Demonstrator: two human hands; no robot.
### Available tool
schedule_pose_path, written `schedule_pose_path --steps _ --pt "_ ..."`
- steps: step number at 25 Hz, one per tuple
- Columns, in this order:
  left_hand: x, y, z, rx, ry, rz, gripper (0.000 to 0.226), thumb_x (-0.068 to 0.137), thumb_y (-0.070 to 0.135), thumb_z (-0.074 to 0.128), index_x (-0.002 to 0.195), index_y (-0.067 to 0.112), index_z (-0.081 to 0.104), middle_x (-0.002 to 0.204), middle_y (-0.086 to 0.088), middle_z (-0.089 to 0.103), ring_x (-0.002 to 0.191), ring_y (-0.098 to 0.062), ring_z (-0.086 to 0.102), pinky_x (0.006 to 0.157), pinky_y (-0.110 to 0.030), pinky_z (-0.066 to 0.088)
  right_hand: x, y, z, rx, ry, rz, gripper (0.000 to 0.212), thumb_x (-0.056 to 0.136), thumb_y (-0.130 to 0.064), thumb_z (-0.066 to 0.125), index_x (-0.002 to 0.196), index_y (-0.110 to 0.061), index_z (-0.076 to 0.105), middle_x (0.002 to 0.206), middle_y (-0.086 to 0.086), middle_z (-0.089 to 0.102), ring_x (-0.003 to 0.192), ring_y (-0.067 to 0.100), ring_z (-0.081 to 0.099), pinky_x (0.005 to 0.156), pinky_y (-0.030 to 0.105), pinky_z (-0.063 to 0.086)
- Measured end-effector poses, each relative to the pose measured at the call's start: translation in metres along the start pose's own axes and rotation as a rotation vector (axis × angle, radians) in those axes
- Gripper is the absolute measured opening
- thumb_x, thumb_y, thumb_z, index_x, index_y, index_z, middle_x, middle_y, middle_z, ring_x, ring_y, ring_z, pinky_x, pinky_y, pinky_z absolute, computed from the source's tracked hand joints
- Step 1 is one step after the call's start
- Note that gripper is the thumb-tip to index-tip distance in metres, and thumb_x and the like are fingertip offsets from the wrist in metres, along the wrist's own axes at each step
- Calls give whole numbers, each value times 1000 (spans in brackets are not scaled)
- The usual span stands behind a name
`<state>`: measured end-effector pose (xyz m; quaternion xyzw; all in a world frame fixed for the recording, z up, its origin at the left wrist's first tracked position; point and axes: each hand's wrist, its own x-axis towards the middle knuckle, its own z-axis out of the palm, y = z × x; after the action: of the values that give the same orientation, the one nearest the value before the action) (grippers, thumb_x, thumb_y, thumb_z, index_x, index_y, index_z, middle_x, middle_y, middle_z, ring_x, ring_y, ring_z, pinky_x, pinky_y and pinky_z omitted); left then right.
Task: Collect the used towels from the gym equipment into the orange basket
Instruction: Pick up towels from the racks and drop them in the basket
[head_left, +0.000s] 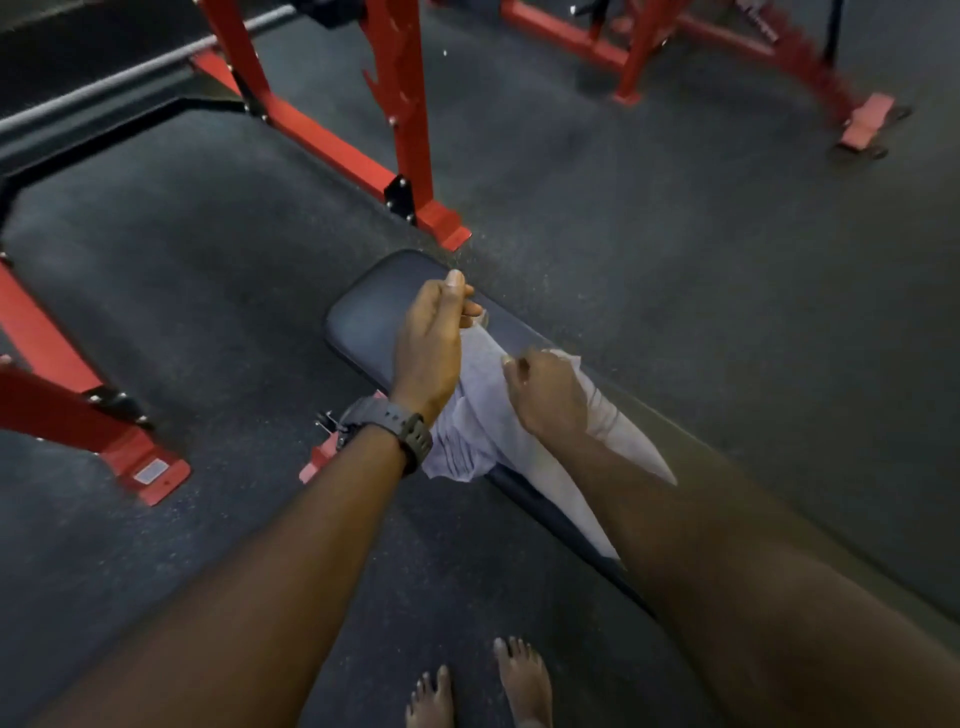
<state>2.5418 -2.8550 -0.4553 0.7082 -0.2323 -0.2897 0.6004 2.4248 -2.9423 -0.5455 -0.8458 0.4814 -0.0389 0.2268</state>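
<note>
A pale grey towel (480, 415) lies along a black padded bench (379, 312) in the middle of the head view. My left hand (431, 348), with a dark watch on its wrist, pinches the towel's far corner and holds it up off the pad. My right hand (545, 389) is closed on the towel's right edge, nearer to me. The rest of the towel hangs between and under my forearms, partly hidden by them. No orange basket is in view.
A red steel rack (400, 130) with a barbell (135, 70) stands to the left and behind the bench; its feet reach the floor at the left (150, 467). Another red machine (649, 52) stands at the back right. My bare feet (483, 686) stand on dark rubber flooring.
</note>
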Motion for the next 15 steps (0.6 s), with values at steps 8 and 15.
schedule_pose_path --steps 8,15 --pt "42 -70 10 -12 96 -12 43 92 62 39 84 29 65 85 5 72 87 -11 69 81 -36 53 31 32 78 -303 -161 -212 54 92 -50 53 141 -31 40 129 9 54 116 37 56 95 49 44" --pt "46 89 -80 -15 349 151 51 93 56 41 90 13 67 92 -17 72 83 -23 65 78 -39 50 46 -105 -68 385 56 -384 32 85 -34 65 117 -32 68 99 -1 76 91 25 71 76 38 54"
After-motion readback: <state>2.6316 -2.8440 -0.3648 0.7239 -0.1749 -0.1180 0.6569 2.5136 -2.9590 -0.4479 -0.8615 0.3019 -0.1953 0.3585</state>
